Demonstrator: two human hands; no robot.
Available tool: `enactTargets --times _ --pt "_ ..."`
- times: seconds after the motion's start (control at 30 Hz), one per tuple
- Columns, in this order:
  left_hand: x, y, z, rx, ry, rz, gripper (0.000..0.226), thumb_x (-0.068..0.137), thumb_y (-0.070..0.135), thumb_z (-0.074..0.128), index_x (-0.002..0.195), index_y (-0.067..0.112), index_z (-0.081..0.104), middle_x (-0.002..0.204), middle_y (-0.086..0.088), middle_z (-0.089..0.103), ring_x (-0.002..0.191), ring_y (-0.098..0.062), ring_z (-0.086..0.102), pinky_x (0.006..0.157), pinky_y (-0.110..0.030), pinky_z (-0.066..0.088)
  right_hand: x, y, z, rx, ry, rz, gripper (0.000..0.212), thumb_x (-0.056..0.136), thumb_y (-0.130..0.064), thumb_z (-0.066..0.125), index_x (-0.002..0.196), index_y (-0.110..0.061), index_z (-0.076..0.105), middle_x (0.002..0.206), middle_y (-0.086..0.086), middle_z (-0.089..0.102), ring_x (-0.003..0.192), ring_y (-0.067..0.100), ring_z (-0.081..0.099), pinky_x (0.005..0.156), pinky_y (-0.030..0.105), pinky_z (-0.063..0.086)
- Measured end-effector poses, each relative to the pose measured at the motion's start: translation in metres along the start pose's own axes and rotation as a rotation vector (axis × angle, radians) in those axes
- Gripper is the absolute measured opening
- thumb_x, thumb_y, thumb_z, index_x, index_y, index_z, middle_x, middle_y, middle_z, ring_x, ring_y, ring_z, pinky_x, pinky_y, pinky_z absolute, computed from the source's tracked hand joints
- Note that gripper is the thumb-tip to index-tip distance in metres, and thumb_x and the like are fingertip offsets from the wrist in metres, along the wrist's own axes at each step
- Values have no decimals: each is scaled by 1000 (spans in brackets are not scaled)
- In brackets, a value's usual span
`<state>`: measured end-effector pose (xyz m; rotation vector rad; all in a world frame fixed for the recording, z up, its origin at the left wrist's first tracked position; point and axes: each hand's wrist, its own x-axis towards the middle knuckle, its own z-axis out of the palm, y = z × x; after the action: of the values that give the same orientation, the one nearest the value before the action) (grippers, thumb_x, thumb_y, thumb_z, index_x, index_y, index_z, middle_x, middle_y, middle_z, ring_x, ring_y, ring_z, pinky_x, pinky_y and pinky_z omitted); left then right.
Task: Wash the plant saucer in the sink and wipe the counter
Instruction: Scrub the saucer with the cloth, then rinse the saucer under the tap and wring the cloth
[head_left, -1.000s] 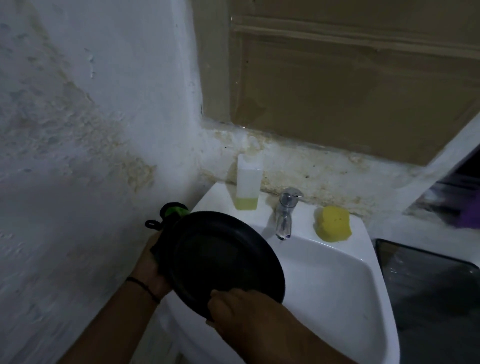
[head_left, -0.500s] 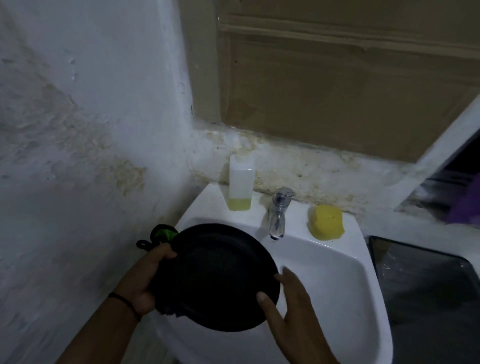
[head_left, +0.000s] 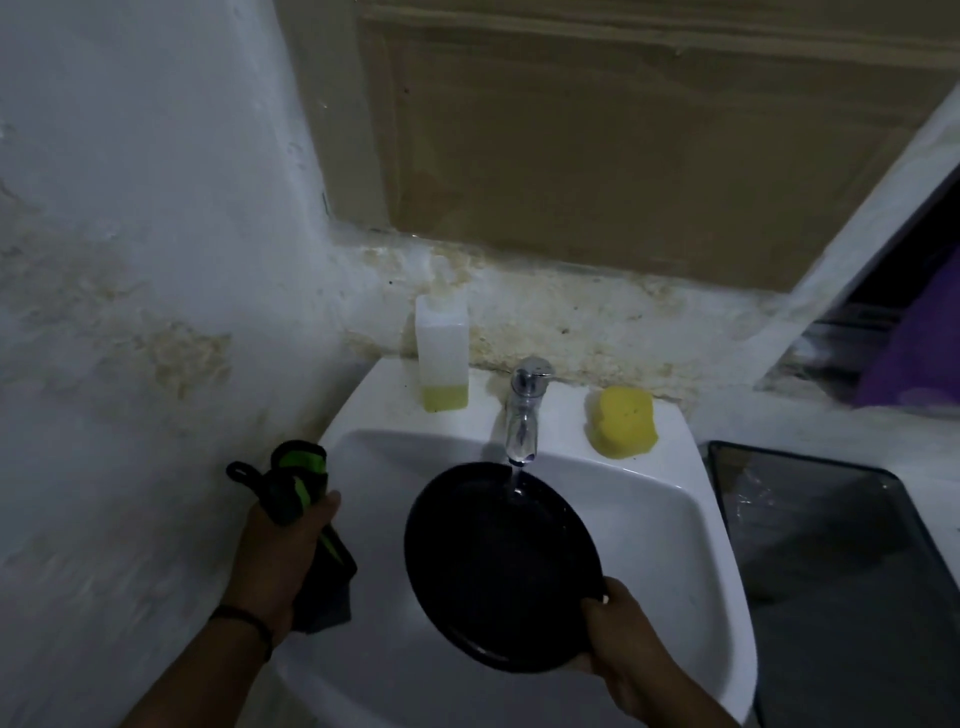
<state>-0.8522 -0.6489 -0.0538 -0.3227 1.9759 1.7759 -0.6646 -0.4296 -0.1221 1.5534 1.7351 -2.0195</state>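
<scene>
Tilting under the tap (head_left: 524, 415), saucer (head_left: 498, 566) in right hand (head_left: 623, 654).

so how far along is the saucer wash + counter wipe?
Early. Done: the tap is running and the saucer is in the sink under the stream. In hand: the right hand grips the saucer's rim for the rinse; the left hand holds a dark cloth. Left: scrubbing, since the sponge and soap bottle sit untouched, then wiping the counter.

arms: bare, no sleeves | left wrist: thin dark band (head_left: 248, 618)
</scene>
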Motion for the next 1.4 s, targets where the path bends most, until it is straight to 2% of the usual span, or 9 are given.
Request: enactTargets --times 0.07,0.2,0.43,0.53,0.67,0.93,1.07,1.23,1.4 --pt "0 3 1 -4 40 45 41 85 24 67 122 13 57 111 -15 63 98 -31 59 86 -38 47 6 -1 -1 -80 64 -25 19 89 -5 43 77 -14 56 79 11 63 84 36 67 73 51 58" --pt "3 11 7 -102 -24 34 33 82 29 67 111 13 62 96 -12 63 84 -28 60 76 -36 50 30 15 1 -261 72 -22 15 74 -22 42 83 -11 49 71 7 55 59 18 52 48 22 40" --pt "-11 -1 37 -419 -209 -296 30 93 24 38 107 6 59 89 -13 60 78 -28 55 75 -40 45 61 37 1 -314 55 -38 17 89 -19 51 105 -24 48 102 7 62 94 26 62 88 44 52" --pt "-12 -12 50 -428 -236 -325 29 91 16 41 107 3 61 93 -15 63 82 -30 58 73 -40 47 52 31 0 -459 48 -58 18 93 -22 51 109 -13 53 100 5 60 92 19 58 83 27 46" --pt "-18 -21 74 -467 -287 -372 38 84 10 45 117 -1 59 93 -17 66 83 -32 61 76 -41 49 27 8 -1 -647 158 -262 37 91 -40 49 103 -8 64 98 4 66 92 18 62 83 29 49" --pt "-72 -24 149 -538 -665 -486 21 66 20 64 69 4 76 73 -14 73 69 -29 67 66 -36 50 -51 -41 -20 3 -198 -244 19 90 -45 53 92 -41 72 103 -16 72 101 3 65 94 31 50" --pt "-83 -27 178 -426 -757 -525 35 88 18 40 90 -2 68 75 -20 72 62 -29 70 69 -38 45 -55 -33 -51 165 -87 -108 23 92 -28 56 89 -13 73 99 10 74 95 21 68 89 37 51" --pt "-95 -39 218 -97 -879 -365 40 86 37 57 115 11 64 109 -17 70 101 -34 66 94 -51 49 -64 -25 -97 226 107 -194 7 84 -12 66 89 -9 70 92 17 73 85 26 68 76 38 51" --pt "-97 -54 250 35 -881 -308 33 85 -1 50 115 8 61 105 -16 70 93 -30 65 79 -40 52 -66 -25 -136 360 175 -217 6 86 -9 63 89 -4 66 86 18 72 77 27 66 71 37 53"
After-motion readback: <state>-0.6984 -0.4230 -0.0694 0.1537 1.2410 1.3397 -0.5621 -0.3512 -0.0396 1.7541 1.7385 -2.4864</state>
